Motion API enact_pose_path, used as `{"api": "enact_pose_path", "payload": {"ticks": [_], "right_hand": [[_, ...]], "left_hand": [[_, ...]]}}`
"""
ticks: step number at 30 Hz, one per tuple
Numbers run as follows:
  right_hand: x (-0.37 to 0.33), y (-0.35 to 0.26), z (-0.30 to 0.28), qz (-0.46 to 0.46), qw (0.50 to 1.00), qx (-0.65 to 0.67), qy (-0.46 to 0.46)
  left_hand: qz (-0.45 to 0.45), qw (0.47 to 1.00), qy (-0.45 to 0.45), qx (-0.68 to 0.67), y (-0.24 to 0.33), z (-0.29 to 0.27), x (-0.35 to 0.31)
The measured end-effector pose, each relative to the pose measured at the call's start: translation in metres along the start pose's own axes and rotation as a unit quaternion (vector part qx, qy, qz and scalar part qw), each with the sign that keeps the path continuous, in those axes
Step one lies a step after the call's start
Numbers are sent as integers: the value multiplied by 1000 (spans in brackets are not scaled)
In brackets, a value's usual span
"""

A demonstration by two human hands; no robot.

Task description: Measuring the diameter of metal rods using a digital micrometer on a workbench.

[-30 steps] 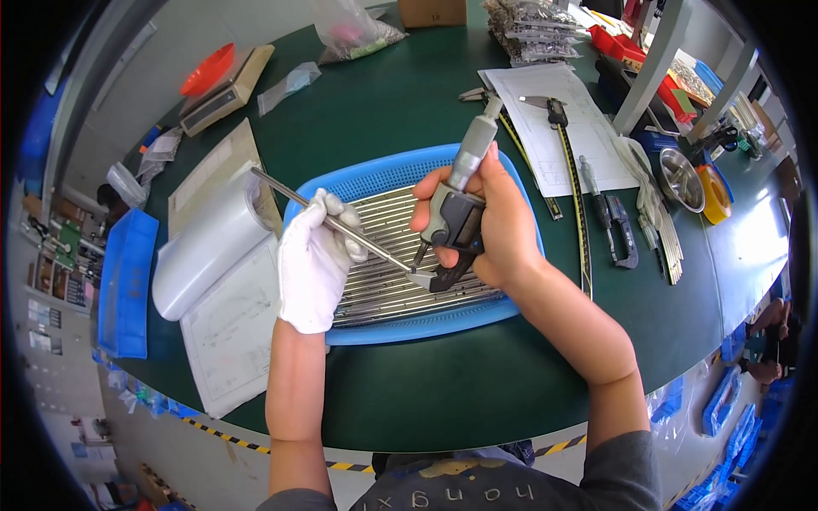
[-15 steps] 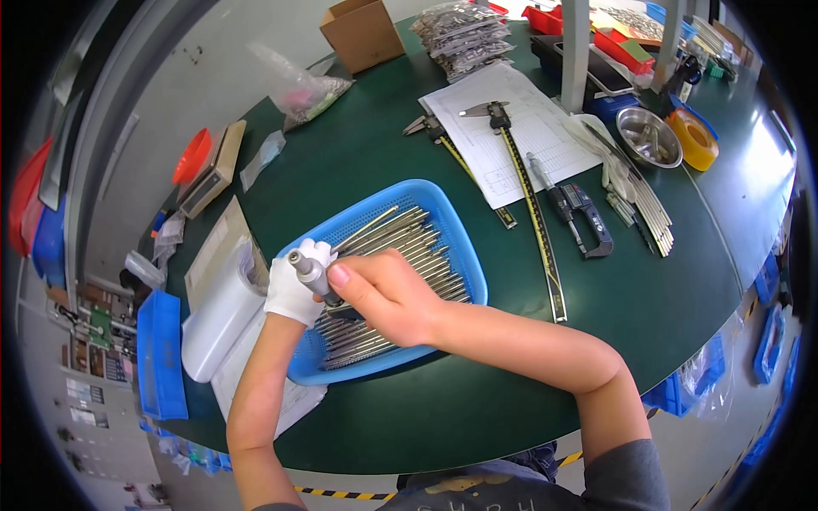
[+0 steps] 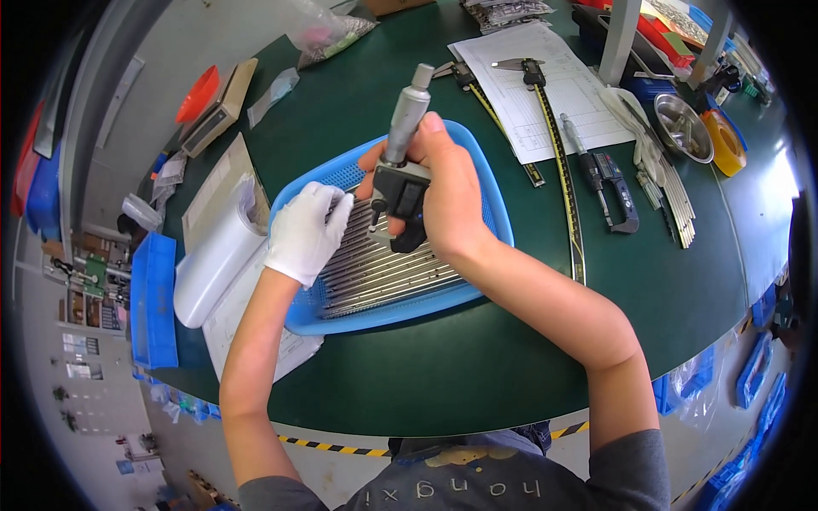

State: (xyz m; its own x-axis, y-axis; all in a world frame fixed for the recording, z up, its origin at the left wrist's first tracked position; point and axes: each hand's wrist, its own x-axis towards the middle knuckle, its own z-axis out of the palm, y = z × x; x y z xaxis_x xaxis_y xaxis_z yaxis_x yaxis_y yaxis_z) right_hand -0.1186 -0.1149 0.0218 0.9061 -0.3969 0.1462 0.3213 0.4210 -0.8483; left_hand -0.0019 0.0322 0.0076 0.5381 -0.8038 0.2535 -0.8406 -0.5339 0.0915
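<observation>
Head camera view: a bare right hand [image 3: 452, 187] grips a grey-and-black, C-framed digital micrometer [image 3: 400, 189], fingers wrapped about its body, above a blue, rounded-rectangular plastic basket [image 3: 400, 316] on a dark-green tabletop [image 3: 443, 383]. At the basket's left side, the white-fabric-gloved left hand [image 3: 304, 232] curls its fingers; whether it pinches anything cannot be told. Long, slim, silvery metal rods [image 3: 388, 274] lie side by side in the basket, and none can be made out in the micrometer's gap. The step in hand looks like picking out a rod with the micrometer at the ready; the next move would call for a one-rod pinch and a steady right hand. Far right, a round, shiny steel bowl [image 3: 702, 146] holds small metal parts [image 3: 682, 130]. Far left, a clear plastic bag [image 3: 322, 15] contains small pieces [image 3: 348, 36].
</observation>
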Motion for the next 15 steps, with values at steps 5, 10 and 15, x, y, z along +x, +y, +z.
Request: {"api": "enact_pose_path", "payload": {"ticks": [5,10,15], "right_hand": [[0,2,1,16,1000,16,10],[0,3,1,10,999,23,22],[1,1,-2,2,999,28,42]], "left_hand": [[9,995,-61,79,0,7,-7],[-7,997,-66,38,21,-6,-13],[31,924,-339,-175,51,-22,-20]]}}
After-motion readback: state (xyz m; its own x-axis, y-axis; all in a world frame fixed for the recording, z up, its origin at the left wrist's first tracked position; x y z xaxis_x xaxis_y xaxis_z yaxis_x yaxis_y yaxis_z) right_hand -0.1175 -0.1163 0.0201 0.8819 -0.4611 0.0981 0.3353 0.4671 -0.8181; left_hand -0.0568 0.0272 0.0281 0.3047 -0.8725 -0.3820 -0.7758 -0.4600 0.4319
